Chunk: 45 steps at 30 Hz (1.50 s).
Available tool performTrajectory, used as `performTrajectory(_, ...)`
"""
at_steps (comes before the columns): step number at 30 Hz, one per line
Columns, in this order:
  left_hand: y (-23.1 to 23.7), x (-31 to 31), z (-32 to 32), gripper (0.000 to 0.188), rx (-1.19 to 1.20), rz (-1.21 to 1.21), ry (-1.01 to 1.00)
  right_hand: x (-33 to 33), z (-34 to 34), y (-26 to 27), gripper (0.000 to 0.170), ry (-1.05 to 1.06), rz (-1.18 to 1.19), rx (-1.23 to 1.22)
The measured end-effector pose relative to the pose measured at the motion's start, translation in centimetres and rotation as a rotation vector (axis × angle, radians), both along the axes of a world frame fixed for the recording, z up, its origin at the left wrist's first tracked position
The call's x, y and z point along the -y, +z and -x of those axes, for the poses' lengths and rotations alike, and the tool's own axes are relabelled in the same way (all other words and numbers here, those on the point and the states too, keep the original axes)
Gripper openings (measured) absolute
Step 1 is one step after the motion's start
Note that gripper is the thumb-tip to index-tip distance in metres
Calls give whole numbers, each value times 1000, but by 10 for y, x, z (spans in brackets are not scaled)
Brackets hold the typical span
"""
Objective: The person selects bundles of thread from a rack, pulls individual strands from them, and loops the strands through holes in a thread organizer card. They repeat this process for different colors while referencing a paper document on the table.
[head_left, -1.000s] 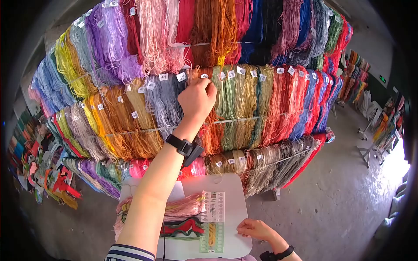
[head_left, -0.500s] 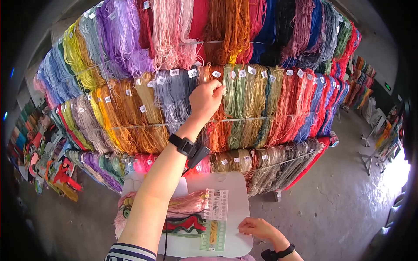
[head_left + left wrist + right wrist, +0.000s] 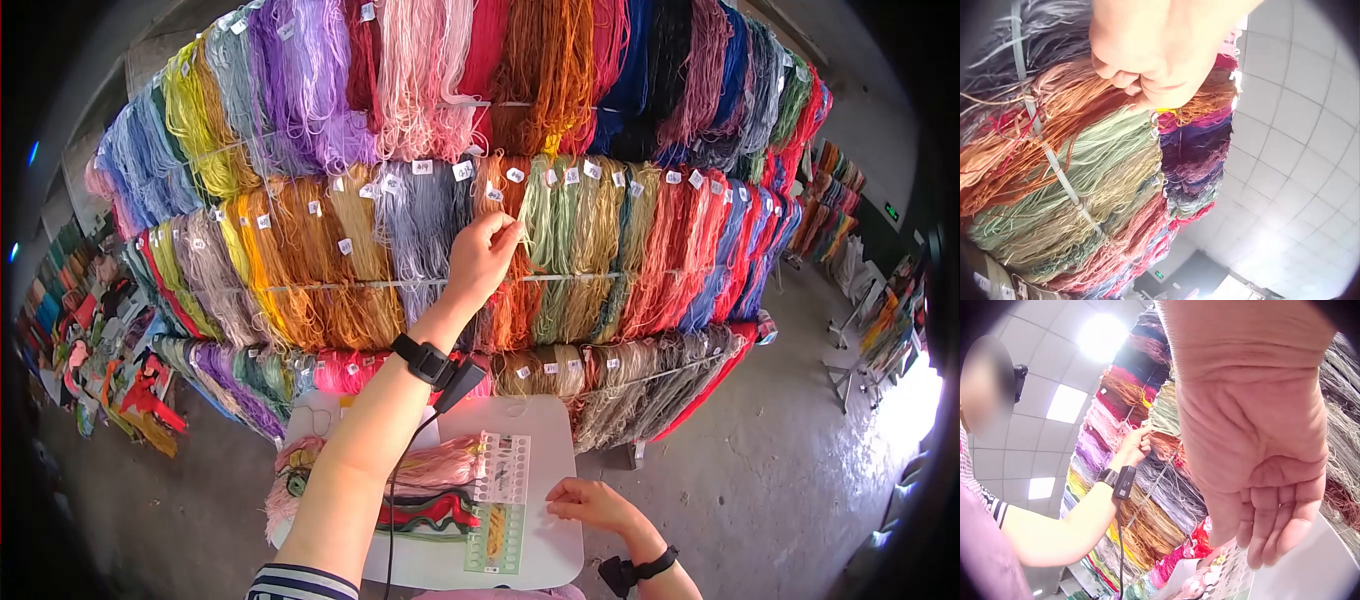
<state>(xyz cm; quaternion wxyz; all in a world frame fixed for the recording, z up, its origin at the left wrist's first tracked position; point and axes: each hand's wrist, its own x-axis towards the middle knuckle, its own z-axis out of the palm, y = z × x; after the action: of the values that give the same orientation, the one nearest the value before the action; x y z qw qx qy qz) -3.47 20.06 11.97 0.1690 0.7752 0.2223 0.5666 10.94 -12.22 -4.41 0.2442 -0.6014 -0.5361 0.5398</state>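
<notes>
Your L hand (image 3: 482,262) is working at the rack's mid row, where the orange skein (image 3: 513,315) is hanging right beside the pale green skein (image 3: 549,235); its fingers are sitting curled against the thumb, prob. pinching pale green strands, tho how many is too small to tell. Main risk: neighbouring strands are overlapping loosely, so a quick tug could be dragging orange out w/ the green, or pulling a whole clump b/c the pinch isn't isolating one length. The rail (image 3: 1054,162) is crossing the skeins below your grip, so a downward pull could be snagging there & knotting. White tags are hanging along the top, incl. the tag (image 3: 515,175) just above your fingers; a knock could be leaving a colour w/o its no. Watch the cable (image 3: 393,500) too: it's trailing from your wrist device (image 3: 463,385) down over the table (image 3: 550,440), passing in front of the red threads (image 3: 430,510), & whether it's touching them you can't tell from here; if it is, a fast arm swing could be sweeping them out of line. Your R hand (image 3: 592,505) is hovering by the table's R side, fingers loosely bent, holding nothing; it's sitting near the green card (image 3: 478,550) & white card (image 3: 510,455), so a careless shift could be nudging either askew.
</notes>
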Motion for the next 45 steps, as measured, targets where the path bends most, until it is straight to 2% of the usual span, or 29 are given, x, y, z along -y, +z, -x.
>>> performTrajectory(1, 2, 2, 0, 22, 2, 0, 1, -1, 0, -2, 32, 4, -11, -4)
performTrajectory(3, 5, 7, 0, 21, 91, 286, -215, -2, 2, -2, 32, 8, -22, -8)
performTrajectory(4, 8, 9, 1, 21, 91, 285, -214, -3, 3, 0, 32, 12, -16, -8)
performTrajectory(6, 12, 9, 0, 21, 200, 568, -385, -4, 5, 3, 33, 16, -9, -10)
performTrajectory(9, 12, 6, -3, 22, 242, 583, -355, -4, 6, 6, 33, 19, 3, 0)
performTrajectory(13, 11, 4, -4, 22, 225, 515, -310, -3, 4, 1, 33, 21, 9, 7)
performTrajectory(15, 13, 2, -1, 23, 17, 369, -183, -2, 2, -2, 33, 18, 15, -2)
performTrajectory(16, 13, 3, 0, 23, 17, 370, -180, -1, 1, -3, 33, 20, 10, 0)
performTrajectory(18, 12, 7, 0, 20, -30, 303, 26, -1, 1, -4, 33, 24, 5, 1)
performTrajectory(19, 9, 7, -1, 20, -30, 304, 28, -1, 1, -3, 33, 26, 7, 0)
performTrajectory(21, 6, 8, -1, 14, -61, -84, 240, -1, 2, -1, 33, 31, 8, 0)
performTrajectory(23, 1, 13, 1, 12, -44, -41, 195, -1, 3, 1, 32, 30, 5, 8)
performTrajectory(25, -9, 19, 2, 13, 1, -13, 19, -3, 2, -4, 31, 20, -10, -7)
performTrajectory(26, -16, 23, 7, 16, -22, 102, -85, -3, 1, -7, 29, 7, -25, -21)
performTrajectory(27, -19, 30, 11, 16, -22, 102, -87, -4, 1, -6, 29, 4, -25, -21)
performTrajectory(29, -23, 48, 18, 16, 22, 468, -372, -9, 0, 1, 23, -71, -86, -106)
performTrajectory(30, -30, 60, 21, 18, 4, 416, -407, -13, -1, 3, 23, -73, -85, -106)
performTrajectory(31, -30, 79, 28, 18, -150, 374, -311, -20, -1, 5, 21, -146, -159, -155)
performTrajectory(32, -44, 93, 29, 17, -169, 240, -308, -27, -3, 10, 20, -219, -236, -203)
performTrajectory(33, -47, 115, 34, 12, -247, 253, -282, -35, -1, 20, 20, -221, -237, -202)
performTrajectory(35, -75, 148, 42, 2, -345, 148, -350, -54, 7, 45, 26, -480, -459, -304)
performTrajectory(37, -106, 180, 47, 3, -353, 136, -435, -70, 16, 70, 34, -493, -505, -510)
performTrajectory(39, -131, 204, 47, 7, -322, 155, -461, -67, 31, 104, 40, -464, -403, -713)
performTrajectory(40, -134, 205, 49, 9, -341, 162, -460, -66, 36, 112, 39, -467, -423, -627)
performTrajectory(41, -135, 204, 52, 14, -321, 167, -473, -73, 30, 94, 29, -413, -540, -567)
performTrajectory(42, -121, 205, 58, 18, -352, 163, -451, -77, 32, 97, 14, -499, -481, -708)
performTrajectory(43, -109, 206, 66, 19, -348, 72, -357, -77, 41, 100, 10, -574, -500, -728)
performTrajectory(44, -102, 203, 75, 21, -350, -20, -282, -78, 35, 95, 10, -454, -532, -803)
performTrajectory(45, -100, 192, 84, 21, -347, -16, -227, -75, 22, 86, 7, -477, -472, -816)
